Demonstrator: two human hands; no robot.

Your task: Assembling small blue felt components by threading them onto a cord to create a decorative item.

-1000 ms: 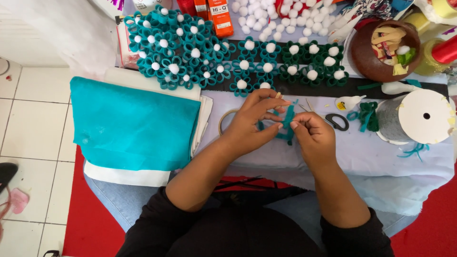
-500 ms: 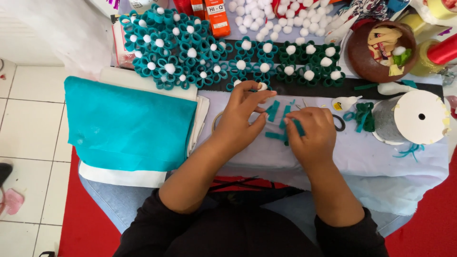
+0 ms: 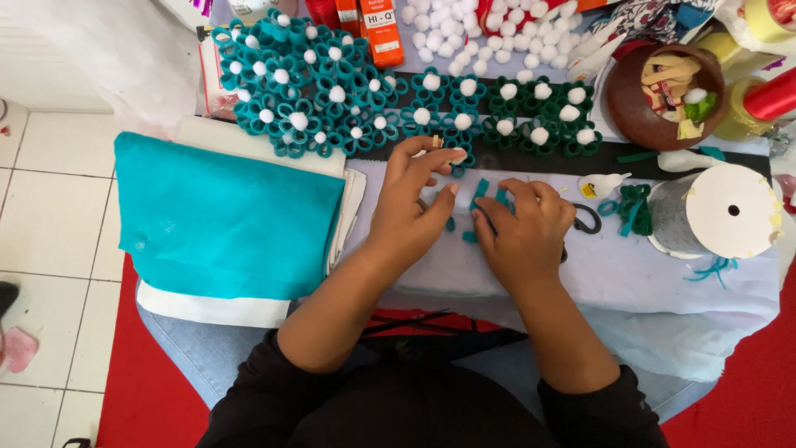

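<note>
- The work sits on a pale cloth (image 3: 663, 282) spread over the table. Places below are given relative to the small green felt strips (image 3: 481, 199) lying on that cloth between the two hands.
- The left hand (image 3: 414, 203) lies just left of the strips, palm down. Its fingers (image 3: 444, 155) are stretched forward, loosely spread and close around nothing. The tips reach toward the nearest felt flower (image 3: 463, 153), just beyond the strips.
- The right hand (image 3: 522, 224) rests just right of the strips, its fingers curled narrow. The fingertips (image 3: 479, 217) touch one strip; whether it is truly pinched cannot be told from this view.
- Beyond the strips runs a row of finished flowers (image 3: 348, 99), teal at the left and dark green at the right, each with a white pompom centre.
- Farther beyond lie loose white pompoms (image 3: 464, 33).
- Well to the left of the strips is a folded teal felt sheet (image 3: 224, 216).
- To the right are black scissors handles (image 3: 587, 220), then a white spool (image 3: 730, 211), with a brown bowl (image 3: 630, 108) beyond it.
- For good work, judged from the layout: each strip should be handled singly, with its ends aligned before looping.
- The free hand should steady the neighbouring pieces so they do not scatter.
- Strips should be kept flat on the cloth, away from the scissors.
</note>
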